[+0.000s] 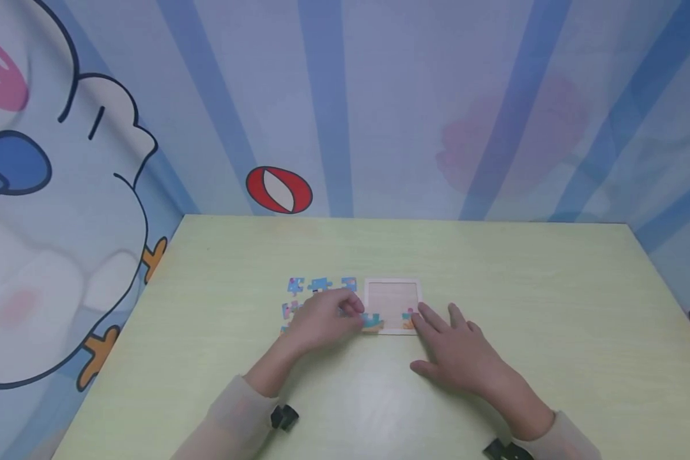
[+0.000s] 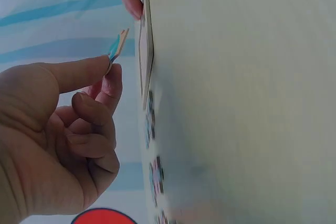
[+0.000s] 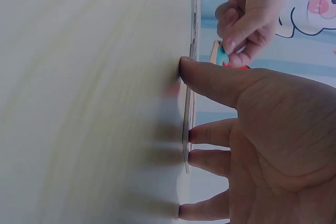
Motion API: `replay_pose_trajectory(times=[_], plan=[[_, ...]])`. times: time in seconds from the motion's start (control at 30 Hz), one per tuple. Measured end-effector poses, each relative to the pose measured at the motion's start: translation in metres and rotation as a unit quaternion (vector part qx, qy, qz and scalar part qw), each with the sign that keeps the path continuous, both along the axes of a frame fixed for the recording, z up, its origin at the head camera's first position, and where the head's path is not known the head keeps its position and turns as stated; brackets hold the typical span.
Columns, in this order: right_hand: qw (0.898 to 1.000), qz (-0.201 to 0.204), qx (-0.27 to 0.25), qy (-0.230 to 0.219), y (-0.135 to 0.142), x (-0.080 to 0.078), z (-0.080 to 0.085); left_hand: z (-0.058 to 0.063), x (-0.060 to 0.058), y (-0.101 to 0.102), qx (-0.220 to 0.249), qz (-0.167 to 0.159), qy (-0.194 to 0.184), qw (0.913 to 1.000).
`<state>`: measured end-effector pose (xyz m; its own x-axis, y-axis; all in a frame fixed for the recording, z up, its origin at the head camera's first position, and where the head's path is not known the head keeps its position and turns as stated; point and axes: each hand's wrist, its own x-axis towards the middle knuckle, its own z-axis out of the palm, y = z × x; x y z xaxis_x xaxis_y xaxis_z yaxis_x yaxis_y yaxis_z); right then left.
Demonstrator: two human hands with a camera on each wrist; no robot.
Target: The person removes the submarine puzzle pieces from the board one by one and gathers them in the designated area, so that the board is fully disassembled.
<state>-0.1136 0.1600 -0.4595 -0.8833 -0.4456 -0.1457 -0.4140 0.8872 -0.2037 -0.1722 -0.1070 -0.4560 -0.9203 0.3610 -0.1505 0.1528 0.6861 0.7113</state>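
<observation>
My left hand (image 1: 324,319) pinches a blue-and-tan jigsaw piece (image 2: 118,45) between thumb and fingertips, raised above the table in the left wrist view. From the head, this piece overlaps the lower left of a pale wooden puzzle tray (image 1: 393,280). One jigsaw piece (image 1: 407,321) lies in the tray's lower right corner. My right hand (image 1: 457,351) has its fingers spread, with fingertips at the tray's right edge and the thumb on the table. Loose jigsaw pieces (image 1: 320,284) lie left of the tray, some hidden under my left hand.
The pale wooden table (image 1: 529,281) reaches back to a blue striped backdrop (image 1: 391,128) with cartoon prints. Black wrist straps (image 1: 284,418) show at both sleeves.
</observation>
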Motion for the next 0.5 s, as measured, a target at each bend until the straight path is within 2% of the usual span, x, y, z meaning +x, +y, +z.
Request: replay_pose_trajectory(times=[0.23, 0.37, 0.5], plan=[[1.0, 0.002, -0.003, 0.007, 0.0, 0.001, -0.001, 0.001, 0.007, -0.034, -0.023, 0.045, 0.0, 0.9987], [1.0, 0.0, -0.004, 0.004, 0.0, 0.001, 0.0, 0.001, 0.01, -0.049, -0.041, 0.073, -0.012, 0.9964], [1.0, 0.0, -0.004, 0.004, 0.0, 0.001, 0.001, 0.0, 0.012, -0.06, -0.056, 0.085, -0.021, 0.9946]])
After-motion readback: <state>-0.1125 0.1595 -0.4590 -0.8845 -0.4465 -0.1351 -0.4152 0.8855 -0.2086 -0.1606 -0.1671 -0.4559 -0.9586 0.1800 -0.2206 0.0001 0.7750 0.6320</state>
